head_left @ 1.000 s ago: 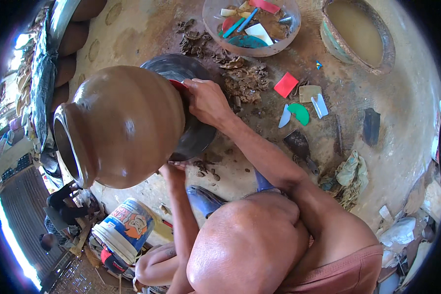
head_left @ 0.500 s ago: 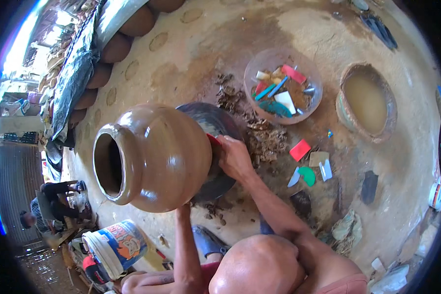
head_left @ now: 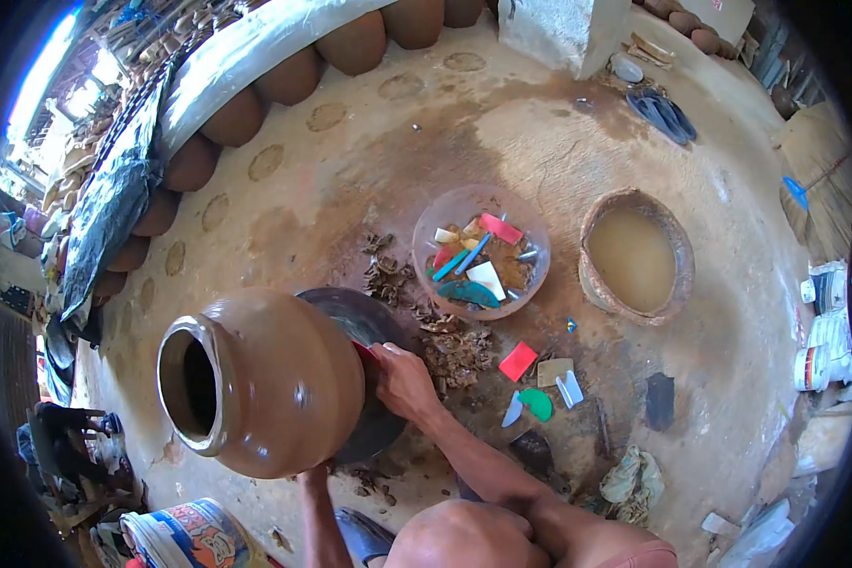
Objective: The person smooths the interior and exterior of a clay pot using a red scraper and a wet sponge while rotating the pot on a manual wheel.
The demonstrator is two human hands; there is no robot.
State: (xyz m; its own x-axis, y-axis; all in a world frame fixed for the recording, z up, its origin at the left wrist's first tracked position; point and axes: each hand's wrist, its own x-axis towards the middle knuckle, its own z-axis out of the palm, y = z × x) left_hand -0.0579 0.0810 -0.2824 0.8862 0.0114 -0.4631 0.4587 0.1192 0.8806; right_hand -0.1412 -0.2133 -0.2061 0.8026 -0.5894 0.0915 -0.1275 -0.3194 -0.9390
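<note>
A big, glossy wet clay pot [head_left: 289, 383] with a wide neck stands on a dark round wheel [head_left: 360, 317], its open mouth toward the left in the head view. My right hand [head_left: 402, 381] is closed on a thin red scraper [head_left: 363, 354], whose edge meets the pot's right side, low near the wheel. Most of the scraper is hidden by my fingers and the pot. My left forearm rises to the pot's near side, where my left hand [head_left: 314, 470] reaches behind the clay; its fingers are hidden.
Clay scraps [head_left: 454, 350] lie right of the wheel. Beyond are a clear tub [head_left: 424, 213] of coloured scrapers and a basin [head_left: 594, 284] of murky water. Loose scrapers [head_left: 537, 405] lie nearer. Dark pots [head_left: 232, 120] line the far left; a printed bucket [head_left: 194, 535] stands near left.
The view has shifted, so the pot and tub sit lower and further left and more of the far floor shows. My right hand stays at the pot's side with the red scraper.
</note>
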